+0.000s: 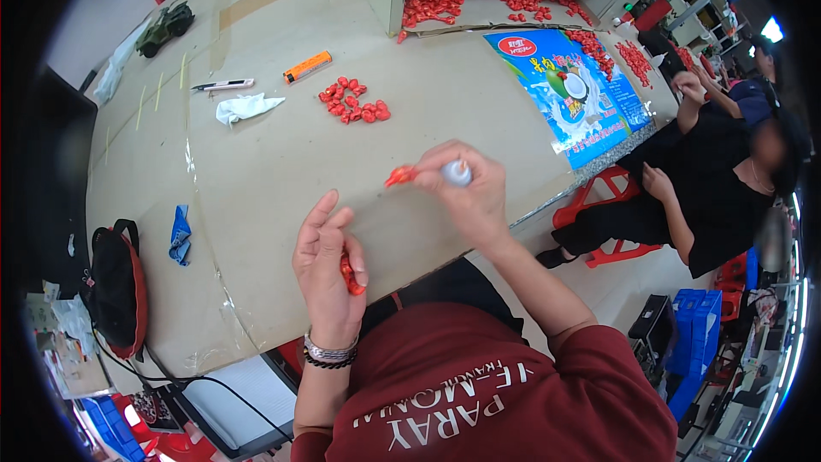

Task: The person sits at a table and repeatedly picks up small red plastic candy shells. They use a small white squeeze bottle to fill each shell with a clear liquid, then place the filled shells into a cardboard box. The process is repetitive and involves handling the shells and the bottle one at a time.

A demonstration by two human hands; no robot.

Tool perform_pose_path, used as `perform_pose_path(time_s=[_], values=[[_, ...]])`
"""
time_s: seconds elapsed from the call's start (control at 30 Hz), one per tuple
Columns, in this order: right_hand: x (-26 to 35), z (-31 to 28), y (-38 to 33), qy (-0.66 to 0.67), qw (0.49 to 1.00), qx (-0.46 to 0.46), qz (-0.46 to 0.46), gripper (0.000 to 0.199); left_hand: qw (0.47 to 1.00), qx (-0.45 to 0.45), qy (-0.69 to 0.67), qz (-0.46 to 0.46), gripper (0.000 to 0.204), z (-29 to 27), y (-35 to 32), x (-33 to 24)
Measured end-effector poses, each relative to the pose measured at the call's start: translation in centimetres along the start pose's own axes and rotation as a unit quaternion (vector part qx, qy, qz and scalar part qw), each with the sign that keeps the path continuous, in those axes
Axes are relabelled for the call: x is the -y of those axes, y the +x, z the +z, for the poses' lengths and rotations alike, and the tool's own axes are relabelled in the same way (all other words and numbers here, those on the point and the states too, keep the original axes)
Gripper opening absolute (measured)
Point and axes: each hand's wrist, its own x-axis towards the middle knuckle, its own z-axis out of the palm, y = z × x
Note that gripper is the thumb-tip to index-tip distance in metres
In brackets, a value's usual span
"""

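My left hand (327, 248) is raised over the near edge of the table, fingers partly curled around small glossy red pieces (350, 274) at its palm. To its right, my right hand (469, 197) pinches one small red piece (399, 175) between thumb and fingertips. That same hand also keeps a small white bottle (457, 173) with an orange-tan tip tucked in its fingers. The two hands are apart. Farther up the table lies a loose pile of similar red pieces (351, 101); their exact kind is too small to make out.
Beyond the pile lie an orange box (308, 67), a utility knife (223, 85), a crumpled white tissue (246, 108) and a green toy vehicle (166, 28). A blue printed sheet (569, 90) covers the right edge. A co-worker (718, 162) sits to the right.
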Motion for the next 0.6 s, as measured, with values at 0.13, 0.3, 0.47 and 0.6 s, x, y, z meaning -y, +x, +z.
perform_pose_path(time_s=[0.13, 0.3, 0.47, 0.6], values=[[-1.4, -2.7, 3.1, -0.182, 0.977, -0.08, 0.08, 0.008, 0.986, 0.029, -0.12, -0.11, 0.028, -1.6, 0.3, -0.7], [-3.1, -5.1, 4.3, -0.296, 0.947, -0.095, 0.079, 0.01, 0.976, 0.044, -0.139, -0.16, 0.024, -1.8, 0.1, -0.4], [-2.9, -4.7, 3.9, -0.294, 0.948, -0.119, -0.028, 0.015, 0.958, 0.122, -0.187, -0.182, 0.031, -1.9, 0.0, -0.1], [0.0, -2.9, 2.2, -0.24, 0.968, -0.051, -0.053, 0.023, 0.946, 0.136, -0.224, -0.188, 0.037, -2.0, 0.1, 0.4]])
